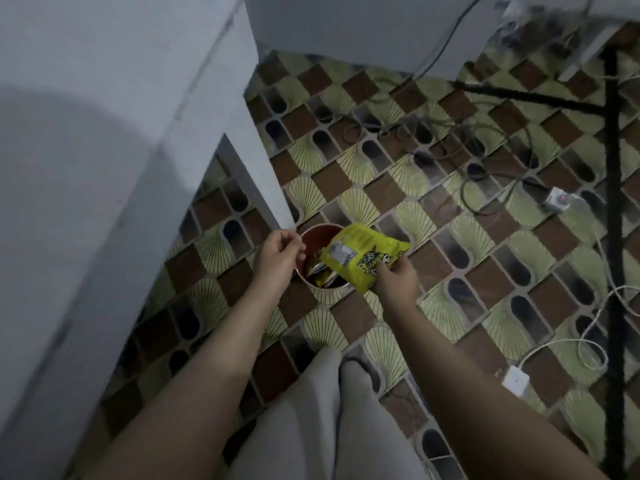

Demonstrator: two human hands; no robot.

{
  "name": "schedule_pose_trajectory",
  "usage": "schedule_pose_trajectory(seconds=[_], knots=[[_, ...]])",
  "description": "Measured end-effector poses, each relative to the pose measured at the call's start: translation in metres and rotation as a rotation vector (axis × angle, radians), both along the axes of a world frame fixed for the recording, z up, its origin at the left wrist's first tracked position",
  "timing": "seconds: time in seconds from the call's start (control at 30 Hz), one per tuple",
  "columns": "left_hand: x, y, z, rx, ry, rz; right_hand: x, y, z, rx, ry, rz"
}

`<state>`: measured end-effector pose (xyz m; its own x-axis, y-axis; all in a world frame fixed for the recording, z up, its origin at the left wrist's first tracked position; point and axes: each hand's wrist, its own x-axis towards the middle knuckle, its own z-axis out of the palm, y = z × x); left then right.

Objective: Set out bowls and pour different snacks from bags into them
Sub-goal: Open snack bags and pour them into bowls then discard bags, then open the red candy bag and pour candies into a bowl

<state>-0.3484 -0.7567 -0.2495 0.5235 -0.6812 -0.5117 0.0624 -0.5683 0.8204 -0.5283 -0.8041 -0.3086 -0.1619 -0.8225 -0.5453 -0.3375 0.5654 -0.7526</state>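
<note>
One red container [313, 237] sits on the patterned floor at frame centre, packets already inside — no bowls in sight, so pouring looks over or not begun. Right hand [398, 277] pinches the yellow snack bag [363, 252] above its rim. Left hand [277, 258] hovers beside — fingers loosely curled, holding nothing visible.

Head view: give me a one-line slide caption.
Right hand holds a yellow snack bag over a red container on the patterned floor.
</note>
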Motion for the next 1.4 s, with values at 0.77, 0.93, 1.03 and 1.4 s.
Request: schedule_pose_trajectory(seconds=[0.77,0.93,1.03,1.4], knots=[[0.009,0.004,-0.020,-0.141,-0.033,-0.031,0.082,-0.020,-0.032,-0.258,-0.208,0.101],[0.000,0.035,0.143,-0.380,-0.194,-0.043,0.075,0.018,0.157,-0.573,-0.505,0.198],[-0.003,0.067,0.224,-0.515,-0.272,0.036,0.083,0.042,0.248,-0.709,-0.670,0.373],[0.034,0.278,0.359,-0.565,-0.665,0.660,0.190,0.188,0.397,-0.825,-0.872,1.060]])
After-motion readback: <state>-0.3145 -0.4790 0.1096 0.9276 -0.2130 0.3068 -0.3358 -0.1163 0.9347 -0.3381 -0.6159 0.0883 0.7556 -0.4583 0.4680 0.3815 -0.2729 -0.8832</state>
